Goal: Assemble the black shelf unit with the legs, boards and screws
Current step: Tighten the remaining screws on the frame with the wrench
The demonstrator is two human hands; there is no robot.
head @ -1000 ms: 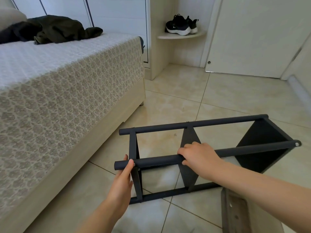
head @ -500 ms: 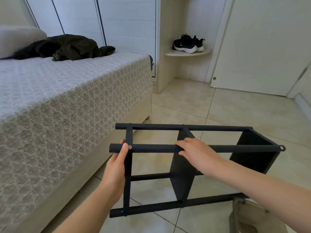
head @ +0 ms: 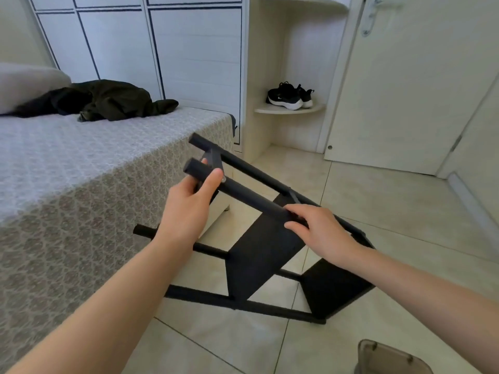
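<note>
Gripping the black shelf unit (head: 251,276) with both hands; frame tilted, the end by the left hand (head: 189,201) high, the end beyond the right hand (head: 321,233) low toward the tiled floor (head: 405,211). Cannot tell whether the low corner touches the tiles. Left hand closed round the near leg (head: 251,196) just short of its upper tip, thumb laid over the top, fingers wrapped beneath. Screw head (head: 223,179) on the leg right beside that thumb. Short crossbar (head: 214,157) just above the left fingertips, joining near leg to far leg (head: 253,171). Right hand clasps the same near leg further down, fingers curled over it, thumb on the near side. Middle board (head: 270,238) hangs directly under the right hand's fingertips, between the two hands. End board (head: 334,290) sits below the right wrist. Two lower legs run beneath both forearms. Bed (head: 81,171) with patterned cover lies outward of the left hand, close by it. Dark garment (head: 108,101) and grey pillow (head: 27,87) on the bed, well beyond the left hand. Wardrobe doors (head: 189,49) past them. Black shoes (head: 289,97) on a corner shelf (head: 289,110), far ahead, above both hands. White door (head: 405,90) beyond the right hand. Translucent container (head: 388,357) on the floor under the right forearm, only partly in view.
</note>
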